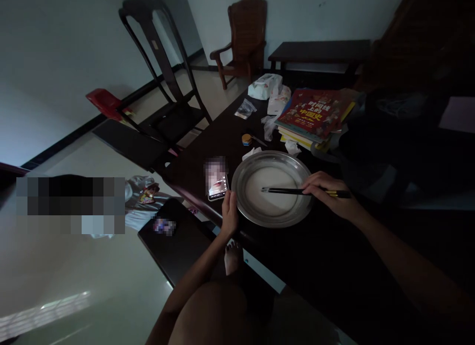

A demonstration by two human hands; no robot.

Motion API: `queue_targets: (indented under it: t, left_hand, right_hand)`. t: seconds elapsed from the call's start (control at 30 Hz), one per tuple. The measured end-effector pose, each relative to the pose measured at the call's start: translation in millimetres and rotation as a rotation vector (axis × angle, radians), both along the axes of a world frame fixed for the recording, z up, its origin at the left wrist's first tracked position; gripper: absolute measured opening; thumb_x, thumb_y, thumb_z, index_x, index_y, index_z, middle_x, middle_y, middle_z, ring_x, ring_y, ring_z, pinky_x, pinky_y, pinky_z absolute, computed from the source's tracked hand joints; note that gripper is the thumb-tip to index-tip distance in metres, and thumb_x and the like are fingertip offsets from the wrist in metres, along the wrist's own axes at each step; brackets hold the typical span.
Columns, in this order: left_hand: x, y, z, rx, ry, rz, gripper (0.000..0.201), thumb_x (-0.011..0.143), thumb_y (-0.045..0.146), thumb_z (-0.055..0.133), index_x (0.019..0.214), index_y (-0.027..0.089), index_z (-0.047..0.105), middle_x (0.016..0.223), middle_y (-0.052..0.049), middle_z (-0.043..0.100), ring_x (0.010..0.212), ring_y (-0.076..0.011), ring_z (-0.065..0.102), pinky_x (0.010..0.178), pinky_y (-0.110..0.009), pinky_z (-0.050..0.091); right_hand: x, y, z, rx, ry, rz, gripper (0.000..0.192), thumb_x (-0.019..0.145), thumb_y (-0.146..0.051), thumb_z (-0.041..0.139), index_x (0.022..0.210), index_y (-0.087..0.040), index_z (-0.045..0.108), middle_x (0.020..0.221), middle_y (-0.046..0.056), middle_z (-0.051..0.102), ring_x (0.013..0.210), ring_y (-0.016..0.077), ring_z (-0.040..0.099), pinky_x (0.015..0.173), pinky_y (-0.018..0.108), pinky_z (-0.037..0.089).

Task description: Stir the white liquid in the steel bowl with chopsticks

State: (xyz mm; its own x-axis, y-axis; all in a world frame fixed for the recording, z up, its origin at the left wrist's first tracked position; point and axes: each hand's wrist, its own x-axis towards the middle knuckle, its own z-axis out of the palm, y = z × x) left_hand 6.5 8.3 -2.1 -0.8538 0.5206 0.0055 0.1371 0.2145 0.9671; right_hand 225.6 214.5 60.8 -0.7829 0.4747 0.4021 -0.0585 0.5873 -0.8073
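Observation:
A round metal basin (250, 217) sits near the edge of the dark table, with a whitish liquid or paste (272, 179) across its bottom. My right hand (328, 194) is closed around black chopsticks (284, 191) with gold bands near the back end. Their pale tips reach into the white contents. At the basin's left rim, my left hand (230, 216) has its fingers together and seems to grip the side; its thumb is hard to make out. Just left of that hand lies a phone (217, 186) with a lit screen, partly blurred out.
Behind the basin are crumpled tissue (252, 153), a small orange-lidded jar (246, 139), plastic bags (279, 98) and stacked books (315, 112). A dark bench (178, 256) stands at the left, near a blurred person (141, 214). Beyond are a dark chair (163, 63) and a wooden armchair (248, 33).

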Motion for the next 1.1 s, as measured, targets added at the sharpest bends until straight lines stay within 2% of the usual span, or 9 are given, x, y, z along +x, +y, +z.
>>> queue_targets:
  t: [0.13, 0.23, 0.37, 0.47, 0.57, 0.77, 0.93, 1.0, 1.1]
  left_hand:
    - [-0.7, 0.2, -1.0, 0.013, 0.015, -0.018, 0.059, 0.084, 0.075, 0.045, 0.083, 0.019, 0.063, 0.083, -0.005, 0.063, 0.091, -0.0205, 0.063, 0.085, -0.033, 0.052]
    - [-1.2, 0.5, -1.8, 0.007, -0.002, -0.015, 0.056, 0.085, 0.072, 0.046, 0.087, 0.019, 0.064, 0.091, -0.007, 0.066, 0.104, -0.0228, 0.062, 0.093, -0.034, 0.050]
    - [-1.0, 0.3, -2.6, 0.003, -0.039, -0.001, 0.055, 0.086, 0.068, 0.047, 0.094, 0.018, 0.066, 0.101, -0.009, 0.068, 0.116, -0.0259, 0.059, 0.099, -0.037, 0.048]
    - [-0.2, 0.3, -1.5, 0.011, -0.035, -0.013, 0.055, 0.087, 0.066, 0.048, 0.100, 0.017, 0.067, 0.105, -0.010, 0.069, 0.114, -0.0251, 0.061, 0.101, -0.037, 0.048]
    - [0.4, 0.9, 0.5, 0.010, -0.021, -0.022, 0.055, 0.087, 0.067, 0.046, 0.099, 0.017, 0.067, 0.103, -0.009, 0.069, 0.108, -0.0232, 0.063, 0.100, -0.037, 0.048]
    - [-0.2, 0.8, -0.8, 0.010, -0.003, -0.024, 0.056, 0.086, 0.070, 0.046, 0.089, 0.018, 0.066, 0.092, -0.007, 0.067, 0.101, -0.0227, 0.063, 0.092, -0.035, 0.051]
    - [-0.9, 0.7, -4.3, 0.019, -0.016, -0.001, 0.058, 0.085, 0.072, 0.047, 0.096, 0.018, 0.066, 0.101, -0.008, 0.068, 0.107, -0.0237, 0.062, 0.097, -0.036, 0.049]
    - [-1.2, 0.6, -5.6, 0.019, -0.016, 0.007, 0.058, 0.084, 0.072, 0.047, 0.094, 0.018, 0.066, 0.100, -0.008, 0.068, 0.108, -0.0242, 0.061, 0.096, -0.036, 0.050]
    - [-1.4, 0.3, -6.7, 0.018, -0.020, -0.001, 0.058, 0.084, 0.073, 0.047, 0.090, 0.018, 0.065, 0.095, -0.008, 0.066, 0.107, -0.0241, 0.062, 0.092, -0.035, 0.051]
  right_hand:
    - [1.2, 0.5, 2.0, -0.049, -0.002, 0.003, 0.031, 0.096, -0.035, 0.053, 0.074, -0.025, 0.072, 0.077, 0.004, 0.068, 0.079, 0.0198, 0.065, 0.074, 0.036, 0.051]
    - [0.2, -1.5, 2.7, -0.036, -0.021, 0.041, 0.028, 0.094, -0.036, 0.056, 0.075, -0.025, 0.072, 0.080, 0.004, 0.070, 0.082, 0.0209, 0.065, 0.078, 0.038, 0.052]
    - [0.2, -0.7, 1.1, -0.013, 0.004, -0.046, 0.025, 0.094, -0.034, 0.057, 0.076, -0.025, 0.072, 0.082, 0.005, 0.069, 0.085, 0.0215, 0.065, 0.078, 0.039, 0.051]
    - [1.2, 0.5, 0.5, -0.041, 0.020, -0.029, 0.031, 0.096, -0.034, 0.053, 0.073, -0.025, 0.071, 0.077, 0.005, 0.067, 0.081, 0.0204, 0.064, 0.075, 0.037, 0.051]
    - [0.2, -0.6, 0.4, -0.032, -0.016, 0.029, 0.027, 0.095, -0.034, 0.055, 0.075, -0.025, 0.072, 0.081, 0.005, 0.070, 0.084, 0.0213, 0.065, 0.078, 0.039, 0.052]
    - [1.3, 1.7, 1.9, -0.034, 0.010, -0.070, 0.030, 0.095, -0.037, 0.054, 0.074, -0.025, 0.072, 0.079, 0.005, 0.068, 0.082, 0.0212, 0.065, 0.076, 0.038, 0.052]
    - [0.4, -0.8, 2.1, -0.033, -0.027, 0.050, 0.025, 0.094, -0.034, 0.056, 0.076, -0.026, 0.072, 0.081, 0.004, 0.070, 0.084, 0.0207, 0.066, 0.078, 0.038, 0.051]
    - [0.0, -0.8, 0.8, -0.017, -0.028, 0.020, 0.021, 0.093, -0.033, 0.059, 0.079, -0.026, 0.073, 0.086, 0.004, 0.071, 0.087, 0.0209, 0.066, 0.082, 0.038, 0.051]
    - [1.4, 1.1, -0.1, -0.033, -0.001, -0.066, 0.025, 0.094, -0.034, 0.057, 0.076, -0.025, 0.073, 0.083, 0.004, 0.069, 0.084, 0.0205, 0.066, 0.078, 0.037, 0.051]
